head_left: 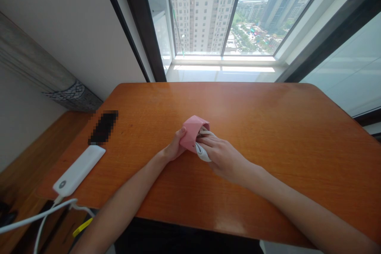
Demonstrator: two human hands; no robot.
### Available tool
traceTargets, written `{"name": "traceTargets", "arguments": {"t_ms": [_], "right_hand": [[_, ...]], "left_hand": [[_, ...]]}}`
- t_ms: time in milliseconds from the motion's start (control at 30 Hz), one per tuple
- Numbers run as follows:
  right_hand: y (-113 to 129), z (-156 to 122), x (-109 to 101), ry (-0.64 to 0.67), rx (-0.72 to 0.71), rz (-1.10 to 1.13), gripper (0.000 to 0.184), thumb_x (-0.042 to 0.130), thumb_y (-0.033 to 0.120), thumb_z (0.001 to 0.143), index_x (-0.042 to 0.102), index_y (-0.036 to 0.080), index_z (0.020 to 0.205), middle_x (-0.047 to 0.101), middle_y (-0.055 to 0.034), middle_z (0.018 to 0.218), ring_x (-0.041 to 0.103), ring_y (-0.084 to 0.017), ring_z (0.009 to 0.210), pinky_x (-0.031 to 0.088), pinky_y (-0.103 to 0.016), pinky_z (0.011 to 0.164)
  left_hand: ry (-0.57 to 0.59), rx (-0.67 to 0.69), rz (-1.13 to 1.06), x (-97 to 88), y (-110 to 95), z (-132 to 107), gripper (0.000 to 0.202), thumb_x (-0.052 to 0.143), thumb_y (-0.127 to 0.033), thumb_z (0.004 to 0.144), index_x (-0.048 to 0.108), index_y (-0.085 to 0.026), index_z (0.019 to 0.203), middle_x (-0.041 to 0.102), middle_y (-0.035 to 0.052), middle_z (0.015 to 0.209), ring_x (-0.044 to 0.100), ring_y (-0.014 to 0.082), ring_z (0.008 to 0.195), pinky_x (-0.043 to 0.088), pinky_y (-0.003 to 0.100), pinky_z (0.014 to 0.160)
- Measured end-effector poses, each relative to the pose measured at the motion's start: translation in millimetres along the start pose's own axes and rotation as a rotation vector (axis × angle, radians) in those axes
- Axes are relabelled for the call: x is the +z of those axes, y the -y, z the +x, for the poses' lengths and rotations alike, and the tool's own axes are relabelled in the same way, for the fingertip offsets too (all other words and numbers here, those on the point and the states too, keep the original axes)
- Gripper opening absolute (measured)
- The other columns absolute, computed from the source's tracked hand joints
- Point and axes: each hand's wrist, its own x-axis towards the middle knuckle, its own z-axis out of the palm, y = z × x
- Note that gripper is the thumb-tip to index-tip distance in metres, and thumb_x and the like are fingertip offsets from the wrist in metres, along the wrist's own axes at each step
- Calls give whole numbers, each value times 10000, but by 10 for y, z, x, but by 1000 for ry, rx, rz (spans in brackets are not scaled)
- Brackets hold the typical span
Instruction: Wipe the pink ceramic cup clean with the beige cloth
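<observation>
A small pink cup-like container (192, 130) with angular sides is tilted above the middle of the table, its opening turned toward the right. My left hand (175, 147) is closed around its left side, with the thumb on the outer wall. My right hand (222, 154) reaches into the opening with its fingers closed on a white cloth (203, 153). Part of the cloth hangs out over the lower rim. The fingertips and the rest of the cloth are hidden inside the container.
The brown wooden table (268, 127) reaches to a window (220, 16). At its left lie a white power strip-like device (80, 170) with white cables (38, 216) and a dark, pixelated object (103, 127). A grey curtain (44, 59) hangs beyond the left edge.
</observation>
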Motion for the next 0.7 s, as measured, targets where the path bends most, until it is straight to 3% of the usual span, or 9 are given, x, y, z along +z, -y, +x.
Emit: {"name": "traceTargets", "arguments": {"t_ms": [67,167,233,333,500,700], "right_hand": [[43,-2,-49,-8,128,263,290,495,13,922,711,192,997,764,-76,1021,712,-244,1043,594,-362,932],[70,-12,-82,-23,427,710,213,548,174,947,639,203,757,625,17,702,577,-147,657,471,-265,622],[70,-6,-75,-96,641,1018,151,656,267,872,660,198,737,607,30,664,546,-134,622,434,-257,589],[70,29,-68,-269,839,1421,135,782,255,714,717,202,821,700,17,764,615,-147,690,491,-260,636],[69,49,-106,-337,912,1752,229,797,210,720,706,232,928,716,35,773,636,-150,636,516,-260,582],[115,15,-80,-369,848,1741,214,776,232,788,720,192,991,758,-10,830,672,-154,638,546,-253,578]], "left_hand": [[-3,2,68,-62,63,-3,829,624,-823,907,776,-103,1289,792,194,1336,713,395,1309,526,456,1146],[-30,71,229,-144,138,-23,845,647,-841,879,756,-113,1294,812,179,1255,725,398,1258,554,460,1095],[-36,148,343,-157,140,-43,865,650,-843,876,710,-132,1365,792,169,1292,683,405,1316,524,482,1141],[-14,270,492,-114,81,-56,942,657,-843,869,583,-161,1516,697,178,1447,592,420,1413,448,520,1219],[58,537,703,-110,38,-29,1235,863,-731,724,287,-217,1688,522,201,1574,591,408,1354,440,539,1198],[21,634,812,-251,127,-50,1498,1010,-608,511,184,-279,1717,501,172,1562,582,407,1345,402,551,1226]]}}
